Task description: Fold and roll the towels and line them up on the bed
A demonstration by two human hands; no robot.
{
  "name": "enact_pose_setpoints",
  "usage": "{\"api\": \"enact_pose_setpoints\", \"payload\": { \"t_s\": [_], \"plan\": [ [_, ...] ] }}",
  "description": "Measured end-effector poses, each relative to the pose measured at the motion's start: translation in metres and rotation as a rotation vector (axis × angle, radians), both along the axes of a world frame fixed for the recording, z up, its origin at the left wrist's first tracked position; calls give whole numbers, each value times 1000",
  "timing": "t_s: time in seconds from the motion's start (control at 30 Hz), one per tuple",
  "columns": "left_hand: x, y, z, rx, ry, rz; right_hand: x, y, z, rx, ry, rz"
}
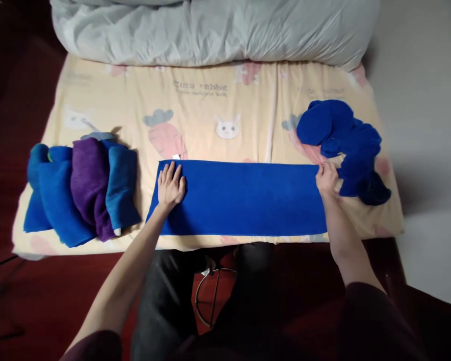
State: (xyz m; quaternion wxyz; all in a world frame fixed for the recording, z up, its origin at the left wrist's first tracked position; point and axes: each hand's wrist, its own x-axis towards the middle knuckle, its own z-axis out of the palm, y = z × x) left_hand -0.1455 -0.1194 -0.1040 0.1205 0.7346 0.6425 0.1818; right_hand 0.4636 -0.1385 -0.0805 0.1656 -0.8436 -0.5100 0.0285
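Evidently, left hand (pixel 170 186) lies flat, fingers released, on blue cloth (pixel 248 200) at ten o'clock. Right hand (pixel 326 178) grasps its two-o'clock corner.

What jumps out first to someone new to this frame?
The flat blue cloth at the bed's front edge, left hand spread on it, right hand gripping its far right corner. Then the purple cloth among blue ones at left.
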Motion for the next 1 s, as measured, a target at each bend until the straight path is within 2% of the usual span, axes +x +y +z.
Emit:
{"api": "enact_pose_setpoints", "payload": {
  "t_s": [0.07,0.13,0.17,0.23,0.3,0.33,0.37,0.4,0.47,0.63,0.73,0.87,0.93,1.0],
  "plan": [
    [1,-4,-2,-4,-31,51,-29,1,17,-29,-32,-2],
    [1,-3,-2,6,-54,75,-79,0,27,-8,-37,23],
    [1,-1,-2,10,-59,77,-112,-1,28,12,-17,79],
    [1,1,0,8,-61,81,-184,-8,21,-39,55,335],
    [0,2,1,-5,-59,84,-243,-17,6,-134,82,612],
    [0,3,1,-10,-57,84,-262,-21,-1,-161,91,708],
    [-1,3,0,-13,-54,83,-272,-24,-8,-162,105,745],
    [-2,3,0,-14,-49,82,-271,-26,-13,-155,109,740],
    [-4,3,-2,-8,-35,81,-243,-29,-19,-143,102,652],
    [-5,4,-5,7,-4,89,-115,-31,-15,-187,30,341],
    [-4,5,-6,4,-3,88,-67,-35,-17,-172,8,220],
    [-10,10,-7,-30,-2,103,-44,-37,-21,-167,7,150],
    [-14,14,-5,-43,-12,98,-45,-34,-16,-178,12,127],
    [-10,15,1,-44,-34,92,-60,-30,-6,-166,18,89]
  ]
}}
